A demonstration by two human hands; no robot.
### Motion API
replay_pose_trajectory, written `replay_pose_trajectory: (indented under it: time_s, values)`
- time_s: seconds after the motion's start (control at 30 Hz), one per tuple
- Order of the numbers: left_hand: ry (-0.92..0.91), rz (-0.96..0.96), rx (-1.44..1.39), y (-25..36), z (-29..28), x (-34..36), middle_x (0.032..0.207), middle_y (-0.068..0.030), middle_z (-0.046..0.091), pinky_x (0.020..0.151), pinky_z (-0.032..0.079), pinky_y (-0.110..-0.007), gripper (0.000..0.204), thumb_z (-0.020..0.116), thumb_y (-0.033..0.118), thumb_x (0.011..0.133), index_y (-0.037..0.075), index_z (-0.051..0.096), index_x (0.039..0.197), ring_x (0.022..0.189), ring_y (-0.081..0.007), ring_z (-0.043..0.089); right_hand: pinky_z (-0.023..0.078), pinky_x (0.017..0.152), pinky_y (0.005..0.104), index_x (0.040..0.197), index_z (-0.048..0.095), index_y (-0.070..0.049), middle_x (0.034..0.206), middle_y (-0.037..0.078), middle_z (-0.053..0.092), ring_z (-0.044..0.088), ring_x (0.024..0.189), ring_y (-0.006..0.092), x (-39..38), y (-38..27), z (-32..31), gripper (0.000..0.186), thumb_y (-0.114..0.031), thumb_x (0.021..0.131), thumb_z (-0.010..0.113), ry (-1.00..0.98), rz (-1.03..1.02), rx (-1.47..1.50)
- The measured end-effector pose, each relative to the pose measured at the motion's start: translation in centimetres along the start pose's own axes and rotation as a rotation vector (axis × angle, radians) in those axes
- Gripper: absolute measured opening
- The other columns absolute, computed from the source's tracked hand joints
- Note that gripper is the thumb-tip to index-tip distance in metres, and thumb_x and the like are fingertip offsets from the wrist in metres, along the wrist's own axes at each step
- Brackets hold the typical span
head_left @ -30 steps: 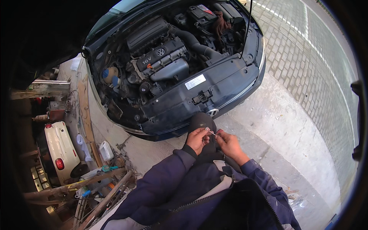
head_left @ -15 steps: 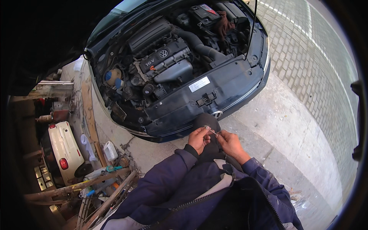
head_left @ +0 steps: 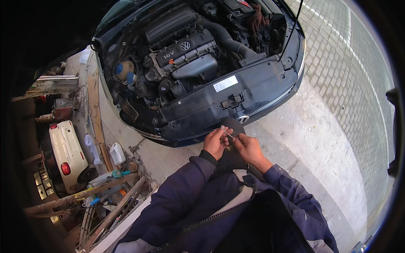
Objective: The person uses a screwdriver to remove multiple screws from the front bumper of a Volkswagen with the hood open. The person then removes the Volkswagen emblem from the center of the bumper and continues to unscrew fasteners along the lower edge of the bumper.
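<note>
My two hands meet in front of the car's nose, above my dark-trousered knee (head_left: 231, 124). Between them runs a thin, pale metal rod (head_left: 228, 135), too small to name its kind. My right hand (head_left: 249, 149) pinches one end of it between thumb and forefinger. The rod's other end reaches the fingers of my left hand (head_left: 214, 143), which are curled with thumb and forefinger raised. Whatever small piece sits in those left fingers is mostly hidden. Just beyond stands a dark car (head_left: 202, 116) with its engine bay (head_left: 185, 55) exposed.
A support rod (head_left: 291, 33) rises at the bay's right side; a brown cloth (head_left: 257, 17) lies near the battery. On the left are wooden poles (head_left: 80, 200), a white jug (head_left: 117, 153), a plank (head_left: 93, 107) and a cream car (head_left: 68, 154). Paving (head_left: 337, 63) spreads right.
The view has shifted slightly, so the car sits higher and further right. My left hand has turned, its fingertips now higher; the shiny piece seen there before is less visible. The right hand keeps its pinch.
</note>
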State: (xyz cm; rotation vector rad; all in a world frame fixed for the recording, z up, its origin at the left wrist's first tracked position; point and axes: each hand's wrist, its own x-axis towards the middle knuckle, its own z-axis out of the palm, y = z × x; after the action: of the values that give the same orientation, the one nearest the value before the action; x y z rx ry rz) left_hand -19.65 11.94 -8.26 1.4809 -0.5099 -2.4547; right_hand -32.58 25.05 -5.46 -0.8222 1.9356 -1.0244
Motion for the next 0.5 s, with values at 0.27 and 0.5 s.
replay_pose_trajectory:
  time_s: [0.27,0.5]
  values:
    - [-0.024,-0.034,-0.066,0.8,0.1,1.0,0.111,-0.0094,0.074,0.066,0.051,-0.023,0.017,0.059,0.024,0.107,0.008,0.064,0.109,0.071,-0.0081,0.058,0.05,0.064,0.0425,0.084,0.063,-0.002,0.066,0.02,0.062,0.065,0.063,0.0347,1.2,-0.2,0.5,0.026,-0.023,0.099,0.065,-0.02,0.1,0.113]
    - [0.004,-0.01,-0.079,1.3,-0.8,1.6,0.113,-0.0121,0.074,0.065,0.055,-0.023,0.017,0.057,0.023,0.107,0.007,0.063,0.11,0.07,-0.0079,0.064,0.051,0.062,0.0409,0.089,0.065,-0.001,0.068,0.02,0.064,0.066,0.063,0.0311,2.5,-0.1,1.1,0.024,-0.023,0.099,0.065,-0.051,0.077,0.118]
